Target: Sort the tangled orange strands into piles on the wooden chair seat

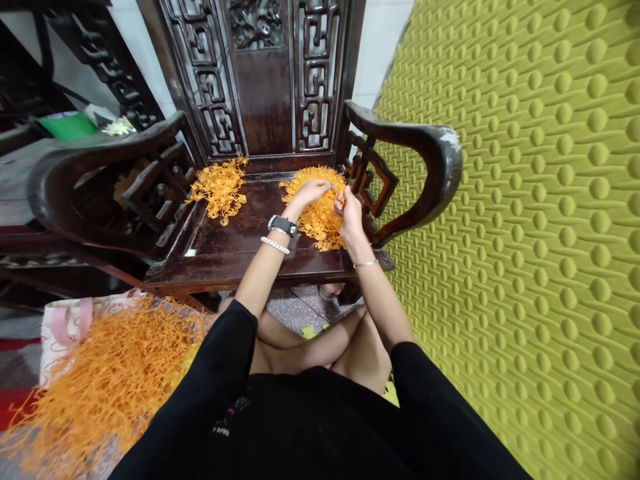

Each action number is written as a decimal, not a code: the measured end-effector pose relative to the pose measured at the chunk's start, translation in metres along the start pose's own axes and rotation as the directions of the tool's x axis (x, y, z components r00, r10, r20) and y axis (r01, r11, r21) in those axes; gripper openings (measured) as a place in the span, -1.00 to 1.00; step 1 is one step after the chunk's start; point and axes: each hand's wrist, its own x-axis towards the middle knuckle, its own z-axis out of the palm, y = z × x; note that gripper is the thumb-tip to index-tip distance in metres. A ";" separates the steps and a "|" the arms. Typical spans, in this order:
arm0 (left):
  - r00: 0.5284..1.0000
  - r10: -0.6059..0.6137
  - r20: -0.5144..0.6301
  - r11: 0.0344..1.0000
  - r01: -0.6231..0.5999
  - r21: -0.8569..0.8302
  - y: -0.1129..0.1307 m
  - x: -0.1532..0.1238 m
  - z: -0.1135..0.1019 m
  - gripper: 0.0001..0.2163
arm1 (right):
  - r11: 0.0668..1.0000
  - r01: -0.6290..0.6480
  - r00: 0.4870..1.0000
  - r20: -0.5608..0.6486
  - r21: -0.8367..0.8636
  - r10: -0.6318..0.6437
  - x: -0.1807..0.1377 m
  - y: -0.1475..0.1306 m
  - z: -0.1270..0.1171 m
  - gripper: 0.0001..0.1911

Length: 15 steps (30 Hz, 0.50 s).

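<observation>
At the back right corner of the chair seat [235, 240], our left hand [313, 192] and right hand [349, 212] both pinch strands of the orange pile [320, 223]; a second pile [220, 190] lies back left.

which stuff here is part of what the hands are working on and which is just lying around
In use: left hand and right hand, both at the right orange pile; left orange pile; chair seat; big orange heap by the left knee.
Lying about: green sheet; white item beside it; bumpy yellow-green mat.
</observation>
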 end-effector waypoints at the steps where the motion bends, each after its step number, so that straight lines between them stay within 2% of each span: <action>1: 1.000 -0.002 0.014 1.000 0.002 -0.001 -0.001 -0.002 0.002 -0.84 | 1.000 0.011 1.000 0.000 -0.016 -0.011 0.009 0.004 0.000 -0.43; 5: 0.999 0.023 0.032 1.000 -0.022 -0.018 -0.002 -0.006 0.001 -0.81 | 0.998 0.042 0.999 0.011 -0.056 -0.041 0.024 0.011 -0.002 -0.48; 11: 1.000 0.018 0.024 0.999 -0.017 -0.049 -0.007 -0.010 0.000 -0.82 | 0.999 0.033 0.991 0.129 -0.007 -0.032 0.021 0.013 -0.005 -0.76; 15: 0.999 0.026 0.037 0.996 -0.023 -0.087 -0.002 -0.017 0.003 -0.67 | 0.997 0.074 0.984 0.164 -0.019 -0.070 0.017 0.014 -0.001 -0.84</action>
